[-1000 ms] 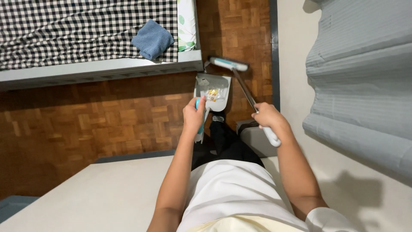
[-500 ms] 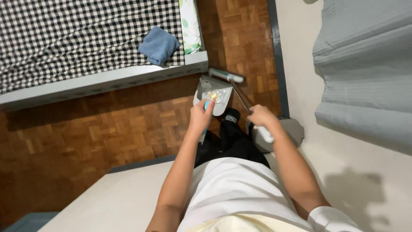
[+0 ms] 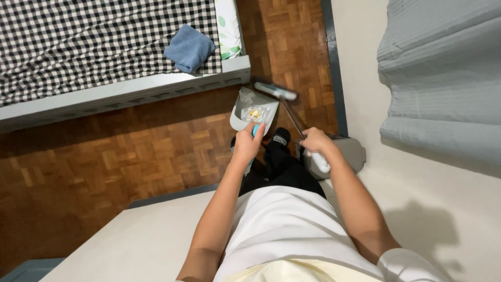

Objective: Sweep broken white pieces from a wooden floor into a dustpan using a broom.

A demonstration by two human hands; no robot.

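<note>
- Above the brown wooden parquet floor [image 3: 104, 162], the person's left hand [image 3: 248, 143] is closed around the teal handle of a pale grey plastic dustpan [image 3: 253, 110], which it holds off the floor, just in front of the person's dark shoes.
- Inside the dustpan lies a small heap of yellowish and white scraps [image 3: 254, 113].
- The right hand [image 3: 313, 142] is clenched around the white grip of a long-handled brush [image 3: 284, 102]; its thin dark shaft slants up and away from the hand to a narrow head with a teal and white top, which sits just beyond the dustpan's far edge.
- The two hands are near each other, with the person's legs in black trousers between and below them.
- A bed with a black-and-white checked cover [image 3: 78, 42] fills the upper left, and a folded blue cloth [image 3: 189, 48] lies near its corner.
- A grey pleated curtain [image 3: 443, 78] hangs along the pale wall on the right.
- A low grey object [image 3: 352, 152] rests on the floor just beside the right hand; what it is cannot be told.
</note>
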